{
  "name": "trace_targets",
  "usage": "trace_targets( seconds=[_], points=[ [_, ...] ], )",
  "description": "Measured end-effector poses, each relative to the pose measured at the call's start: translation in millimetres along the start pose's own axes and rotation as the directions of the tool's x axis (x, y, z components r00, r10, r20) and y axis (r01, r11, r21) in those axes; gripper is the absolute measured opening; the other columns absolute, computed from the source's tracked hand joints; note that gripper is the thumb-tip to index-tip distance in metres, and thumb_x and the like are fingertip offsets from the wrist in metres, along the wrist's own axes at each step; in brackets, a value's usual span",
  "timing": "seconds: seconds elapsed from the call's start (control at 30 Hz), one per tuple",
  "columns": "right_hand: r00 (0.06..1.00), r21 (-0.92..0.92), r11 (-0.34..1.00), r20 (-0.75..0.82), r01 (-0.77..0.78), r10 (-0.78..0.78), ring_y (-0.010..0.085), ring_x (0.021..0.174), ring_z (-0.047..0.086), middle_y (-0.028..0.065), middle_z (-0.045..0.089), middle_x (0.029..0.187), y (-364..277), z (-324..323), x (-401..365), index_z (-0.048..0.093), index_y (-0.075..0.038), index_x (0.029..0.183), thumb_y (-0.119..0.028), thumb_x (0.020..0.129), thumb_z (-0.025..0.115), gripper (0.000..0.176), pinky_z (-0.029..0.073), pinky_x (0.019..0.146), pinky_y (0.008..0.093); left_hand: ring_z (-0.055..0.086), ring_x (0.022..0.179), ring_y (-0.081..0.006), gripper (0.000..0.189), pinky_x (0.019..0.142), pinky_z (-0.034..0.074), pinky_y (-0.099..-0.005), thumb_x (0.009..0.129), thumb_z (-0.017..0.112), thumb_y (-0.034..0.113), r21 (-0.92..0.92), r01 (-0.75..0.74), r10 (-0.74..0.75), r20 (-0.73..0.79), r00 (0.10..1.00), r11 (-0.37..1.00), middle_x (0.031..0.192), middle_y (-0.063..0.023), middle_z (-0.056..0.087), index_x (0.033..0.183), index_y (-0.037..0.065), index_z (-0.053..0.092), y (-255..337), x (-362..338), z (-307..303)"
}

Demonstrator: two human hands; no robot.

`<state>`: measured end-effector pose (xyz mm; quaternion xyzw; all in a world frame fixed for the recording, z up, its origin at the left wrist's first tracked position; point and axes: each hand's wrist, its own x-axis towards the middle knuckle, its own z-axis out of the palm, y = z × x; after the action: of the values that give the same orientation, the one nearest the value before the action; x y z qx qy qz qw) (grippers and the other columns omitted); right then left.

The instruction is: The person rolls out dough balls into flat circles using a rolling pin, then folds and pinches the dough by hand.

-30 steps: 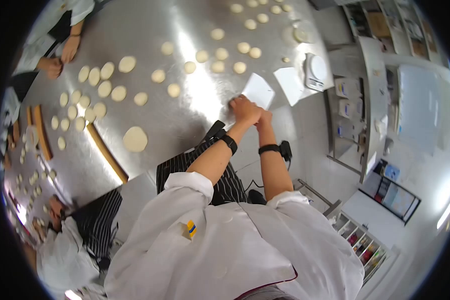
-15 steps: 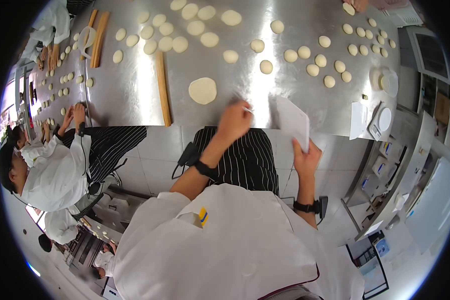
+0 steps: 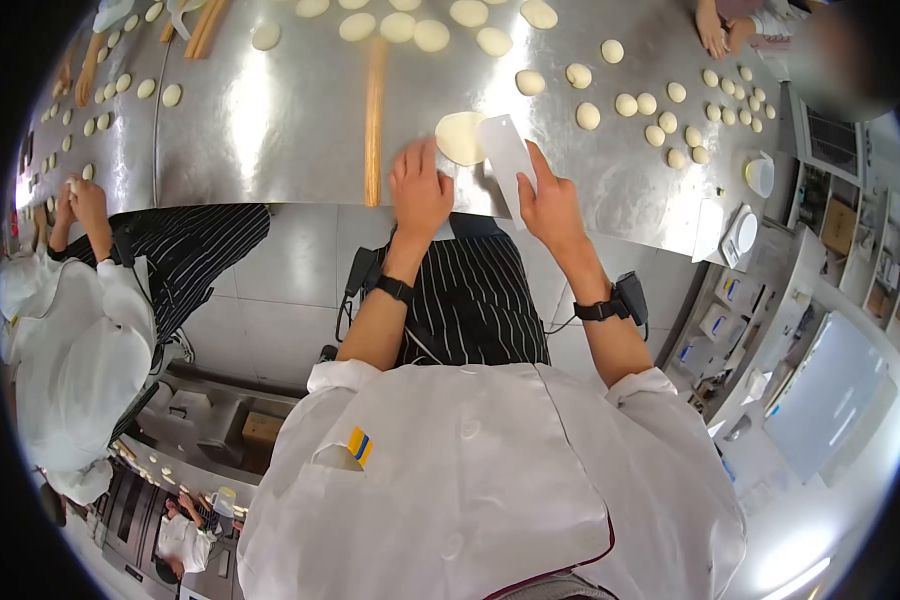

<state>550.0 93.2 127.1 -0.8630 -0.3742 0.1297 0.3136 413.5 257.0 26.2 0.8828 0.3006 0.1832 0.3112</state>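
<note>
A flat, pale dough round (image 3: 457, 138) lies on the metal table (image 3: 270, 150) near its front edge. My left hand (image 3: 421, 195) rests on the table edge at the lower left of the dough, fingers extended and thumb apart, holding nothing. In my right hand (image 3: 552, 205) is a white flat scraper (image 3: 508, 165), gripped at its right side. The scraper stands tilted, its upper end overlapping the dough's right edge in view; whether they touch is unclear. A wooden rolling pin (image 3: 374, 120) lies left of my left hand.
Several dough pieces (image 3: 587, 116) are spread over the far and right table. A scale (image 3: 740, 236) and a clear container (image 3: 759, 176) stand at the right edge. Another person's hands (image 3: 88, 206) are at the left; a further person's hands (image 3: 715, 32) are at the top right.
My left hand has moved left of the dough and opened from a closed shape. My right hand has brought the scraper left to the dough's right edge. The camera view has shifted.
</note>
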Motion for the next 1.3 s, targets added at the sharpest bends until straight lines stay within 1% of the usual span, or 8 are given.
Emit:
trace_targets(
  seconds=[0.17, 0.47, 0.57, 0.77, 0.97, 1.03, 1.17, 1.3],
  points=[
    [0.999, -0.128, 0.991, 0.037, 0.034, -0.030, 0.0411, 0.055, 0.066, 0.0213, 0.063, 0.060, -6.7, -2.0, 4.6, 0.051, 0.002, 0.149, -0.009, 0.098, 0.068, 0.055, 0.052, 0.054, 0.0483, 0.047, 0.136, -0.0376, 0.062, 0.114, 0.032, -0.0531, 0.083, 0.068, 0.009, 0.039, -0.072, 0.073, -0.017, 0.997, 0.997, 0.147, -0.0148, 0.055, 0.144, 0.004, 0.060, -4.2, 11.5, 9.7],
    [0.999, -0.158, 0.987, -0.018, 0.042, -0.046, 0.0396, 0.054, 0.065, 0.0191, 0.061, 0.059, -16.7, -7.3, 18.8, 0.052, 0.000, 0.148, -0.009, 0.097, 0.068, 0.054, 0.052, 0.053, 0.0475, 0.046, 0.131, -0.0359, 0.058, 0.109, 0.031, -0.0514, 0.085, 0.073, 0.018, 0.128, -0.081, 0.084, -0.017, 0.996, 0.988, 0.142, -0.0121, 0.056, 0.141, 0.008, 0.063, -7.2, 23.8, 12.3],
    [0.999, -0.193, 0.981, 0.041, 0.011, -0.003, 0.0392, 0.054, 0.065, 0.0190, 0.061, 0.059, -14.7, -10.3, 20.8, 0.053, 0.000, 0.147, -0.009, 0.097, 0.068, 0.053, 0.053, 0.053, 0.0474, 0.045, 0.132, -0.0354, 0.058, 0.108, 0.030, -0.0509, 0.084, 0.072, 0.018, 0.140, -0.085, 0.088, -0.016, 0.996, 0.986, 0.143, -0.0118, 0.055, 0.141, 0.008, 0.063, -6.6, 23.5, 10.8],
    [0.999, -0.194, 0.981, 0.038, 0.009, -0.002, 0.0392, 0.055, 0.066, 0.0188, 0.062, 0.060, -16.3, -13.3, 22.6, 0.054, 0.000, 0.145, -0.009, 0.097, 0.068, 0.051, 0.053, 0.054, 0.0476, 0.043, 0.133, -0.0375, 0.063, 0.113, 0.028, -0.0540, 0.081, 0.069, 0.013, 0.064, -0.033, 0.031, 0.023, 0.999, 0.997, 0.148, -0.0108, 0.053, 0.144, 0.011, 0.063, -9.5, 22.4, 12.6],
    [0.998, -0.231, 0.973, 0.063, 0.024, -0.009, 0.0383, 0.055, 0.067, 0.0190, 0.063, 0.061, -4.1, -5.9, 25.6, 0.054, 0.000, 0.145, -0.009, 0.097, 0.067, 0.051, 0.054, 0.054, 0.0476, 0.045, 0.133, -0.0361, 0.063, 0.111, 0.029, -0.0508, 0.078, 0.069, 0.011, 0.076, -0.062, 0.062, 0.011, 0.998, 0.995, 0.145, -0.0116, 0.054, 0.140, 0.007, 0.063, -8.2, 21.7, 8.5],
    [0.997, -0.189, 0.980, 0.052, 0.062, -0.053, 0.0399, 0.053, 0.064, 0.0186, 0.060, 0.058, -5.8, -8.1, 26.1, 0.057, 0.000, 0.145, -0.009, 0.096, 0.069, 0.051, 0.050, 0.053, 0.0471, 0.045, 0.133, -0.0362, 0.062, 0.112, 0.029, -0.0510, 0.078, 0.069, 0.011, 0.079, -0.057, 0.056, 0.009, 0.998, 0.995, 0.145, -0.0116, 0.055, 0.140, 0.006, 0.063, -9.3, 20.8, 9.2],
    [0.999, -0.188, 0.982, 0.036, 0.019, -0.013, 0.0404, 0.053, 0.064, 0.0191, 0.060, 0.058, -19.7, -17.8, 26.9, 0.058, 0.000, 0.145, -0.009, 0.096, 0.069, 0.051, 0.050, 0.053, 0.0471, 0.045, 0.134, -0.0364, 0.061, 0.112, 0.029, -0.0515, 0.078, 0.069, 0.011, 0.063, -0.032, 0.032, 0.009, 0.999, 0.998, 0.146, -0.0116, 0.055, 0.139, 0.006, 0.064, -7.8, 20.7, 10.0],
    [0.993, -0.246, 0.968, 0.115, 0.043, -0.015, 0.0387, 0.056, 0.067, 0.0192, 0.064, 0.063, -19.6, -17.4, 23.1, 0.053, 0.001, 0.144, -0.009, 0.097, 0.066, 0.050, 0.055, 0.056, 0.0475, 0.045, 0.134, -0.0364, 0.060, 0.113, 0.029, -0.0516, 0.078, 0.069, 0.011, 0.056, -0.030, 0.029, 0.013, 0.999, 0.998, 0.146, -0.0111, 0.055, 0.138, 0.006, 0.065, -9.3, 18.4, 11.9]
  ],
)
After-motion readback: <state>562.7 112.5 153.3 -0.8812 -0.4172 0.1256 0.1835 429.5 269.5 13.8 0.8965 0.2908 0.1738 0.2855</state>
